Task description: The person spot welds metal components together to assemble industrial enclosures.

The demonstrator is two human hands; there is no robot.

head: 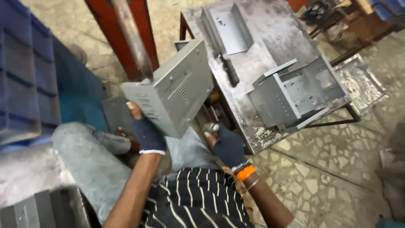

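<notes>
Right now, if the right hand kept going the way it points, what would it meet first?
Probably the near edge of the worn grey metal worktable. The right hand, in a dark glove and gripping a small silvery metal piece, points up toward it; depth is unclear, so it might pass underneath.

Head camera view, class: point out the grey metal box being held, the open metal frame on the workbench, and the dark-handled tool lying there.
Grey metal box (177, 86), head view: on its vented side panel.
Open metal frame (295, 90), head view: on its inner back wall.
Dark-handled tool (231, 71), head view: on the black handle.
</notes>
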